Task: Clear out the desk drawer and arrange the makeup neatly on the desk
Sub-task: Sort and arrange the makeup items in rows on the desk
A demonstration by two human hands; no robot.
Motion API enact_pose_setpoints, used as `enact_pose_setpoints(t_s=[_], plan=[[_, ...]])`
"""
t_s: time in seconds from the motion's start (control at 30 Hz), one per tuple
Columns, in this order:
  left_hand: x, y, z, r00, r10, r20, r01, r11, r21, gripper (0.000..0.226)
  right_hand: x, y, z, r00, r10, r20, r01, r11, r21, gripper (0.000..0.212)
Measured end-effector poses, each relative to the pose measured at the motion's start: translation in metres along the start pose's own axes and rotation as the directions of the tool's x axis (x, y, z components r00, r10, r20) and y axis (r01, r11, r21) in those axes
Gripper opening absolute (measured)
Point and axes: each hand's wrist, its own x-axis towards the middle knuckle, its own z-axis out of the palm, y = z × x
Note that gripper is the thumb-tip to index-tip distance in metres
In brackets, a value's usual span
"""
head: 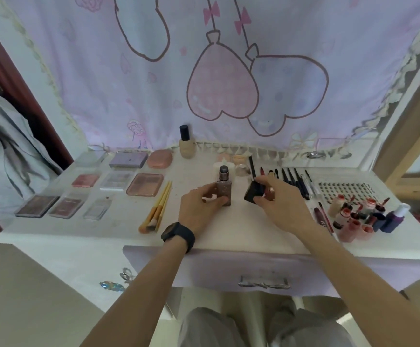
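Lettering on bottle in left hand blurs.

I see a brown square bottle standing upright in the grip of my left hand, its round dark top bare. Just right of it, my right hand pinches a black cube-shaped cap, tilted.

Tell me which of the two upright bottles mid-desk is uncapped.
The brown square bottle held by the left hand: top bare, black cap in the right hand. The beige bottle behind is capped.
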Motion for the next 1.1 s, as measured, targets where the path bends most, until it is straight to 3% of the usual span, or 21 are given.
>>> enact_pose_setpoints(t_s=[0.17,0.3,0.9,1.1], plan=[[0.004,-0.004,0.001,1.0,-0.001,0.01,0.0,0.999,0.046,0.033,0.021,0.001,0.008,0.991,-0.046,0.125,0.067,0.983,-0.168,0.041],[0.006,-0.006,0.002,1.0,0.007,0.024,-0.009,0.995,0.1,0.033,0.023,0.001,0.012,0.99,-0.064,0.128,0.09,0.974,-0.21,0.041],[0.006,-0.012,0.007,1.0,-0.002,0.013,-0.001,0.979,0.202,0.035,0.024,0.003,0.023,0.989,-0.055,0.135,0.085,0.97,-0.227,0.044],[0.003,-0.011,0.005,1.0,0.006,0.016,-0.009,0.977,0.212,0.036,0.016,0.007,0.021,0.994,-0.05,0.098,0.068,0.979,-0.191,0.062]])
